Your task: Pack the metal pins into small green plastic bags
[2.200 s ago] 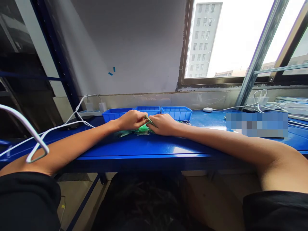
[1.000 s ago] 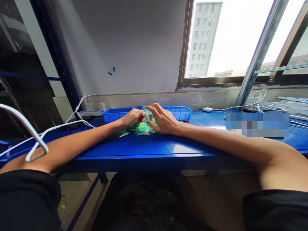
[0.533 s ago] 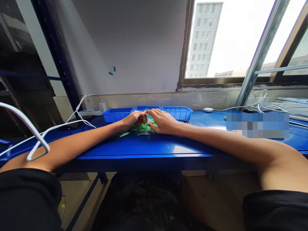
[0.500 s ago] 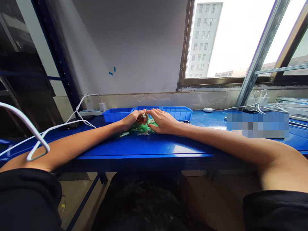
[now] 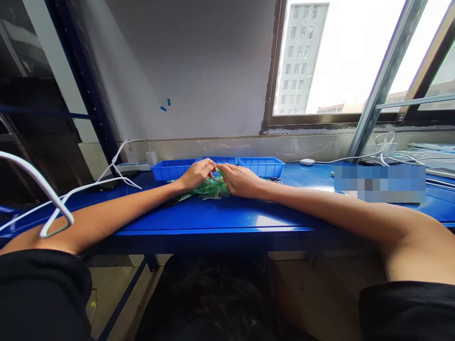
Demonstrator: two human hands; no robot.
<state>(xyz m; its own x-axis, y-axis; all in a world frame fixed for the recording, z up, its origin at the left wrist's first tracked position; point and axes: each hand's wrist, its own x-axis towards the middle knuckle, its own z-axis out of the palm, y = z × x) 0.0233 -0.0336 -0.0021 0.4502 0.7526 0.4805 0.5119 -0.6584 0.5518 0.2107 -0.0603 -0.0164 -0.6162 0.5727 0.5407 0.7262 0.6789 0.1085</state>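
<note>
green plastic bags [image 5: 212, 190] on blue surface [image 5: 227, 220], front of bins | prob light, soft, crinkly, slippery; grip at top edge, pinch | left hand [image 5: 195, 174] + right hand [image 5: 241, 180] together, fingertips pinched on top bag | count: bag pile x1 (qty unclear), blue bins [image 5: 218, 166] x3, white cables [image 5: 64, 199] several

From my remote view the bench [image 5: 249, 220] looks like painted metal, deep blue and glossy enough to reflect the window. The trays [image 5: 262, 166] are matt blue plastic. The green bags [image 5: 211, 190] are thin, crinkly, shiny clear plastic. White cables [image 5: 57, 203] look smooth and rubbery. The wall [image 5: 199, 71] is matt.
</note>
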